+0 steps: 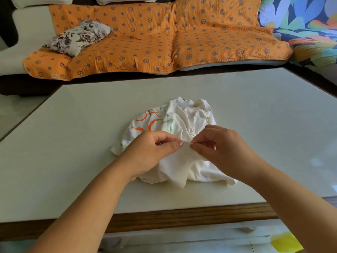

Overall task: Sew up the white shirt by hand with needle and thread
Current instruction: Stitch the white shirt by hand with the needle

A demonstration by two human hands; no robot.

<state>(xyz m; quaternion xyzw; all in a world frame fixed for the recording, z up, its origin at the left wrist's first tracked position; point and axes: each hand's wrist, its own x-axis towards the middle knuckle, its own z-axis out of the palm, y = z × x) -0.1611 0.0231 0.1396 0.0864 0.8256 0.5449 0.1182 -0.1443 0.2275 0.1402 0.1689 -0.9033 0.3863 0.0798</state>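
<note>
Centrally on the table [73, 143] lies the crumpled white shirt [184, 121]. The left hand [151, 148] pinches a raised fold of it, thumb against forefinger. The right hand [222, 145] pinches the same fold just beside it; any needle is too small to tell.

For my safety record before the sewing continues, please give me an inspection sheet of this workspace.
Surface: pale table with a wooden front edge.
Job's things: white shirt, crumpled, orange and green print; thin needle at the pinched fold; thread too fine to tell.
Clutter: nothing seen.
Grippers: left hand pinches the shirt fold; right hand pinches the needle.
Cables: nothing seen.
Surroundings: sofa with orange cover, floral pillow, yellow item on the floor.
</note>
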